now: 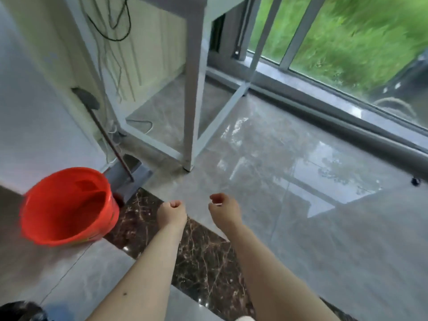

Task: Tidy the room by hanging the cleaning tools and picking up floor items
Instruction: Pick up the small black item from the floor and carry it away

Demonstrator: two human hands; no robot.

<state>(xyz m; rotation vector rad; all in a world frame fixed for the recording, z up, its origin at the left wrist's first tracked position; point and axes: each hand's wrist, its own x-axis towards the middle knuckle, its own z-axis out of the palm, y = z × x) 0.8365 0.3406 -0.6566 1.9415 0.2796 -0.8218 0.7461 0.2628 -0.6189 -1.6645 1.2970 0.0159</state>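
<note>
- On the glossy grey tile floor (301, 216), beside a dark marble strip (203, 256), both bare forearms reach forward; the left hand (171, 213) and the right hand (224, 209) hang just apart from each other, fingers curled in on themselves and holding nothing.
- A red plastic bucket (69, 207) stands at the left, near the left hand but not touching it. It looks empty, though blur hides the bottom; I judge it light and fairly stiff, with smooth walls that could slip in a palm. No handle shows clearly, so the rim looks the surest place to grip.
- Behind the bucket a flat mop leans against the wall corner: its grey head (86, 99) is up against the wall and its dark red pole (108, 140) runs down to a grey base (129, 179) on the floor. I judge it long, rigid and light but top-heavy, liable to swing or slide on the slick tile; holding the pole near its middle should keep it steady for hanging.
- A grey metal table frame (194, 89) stands just beside the mop, with cables (111, 24) dangling behind; a carried pole could snag there.
- A small dark object (415, 181) lies far right on the floor, too small to identify.
</note>
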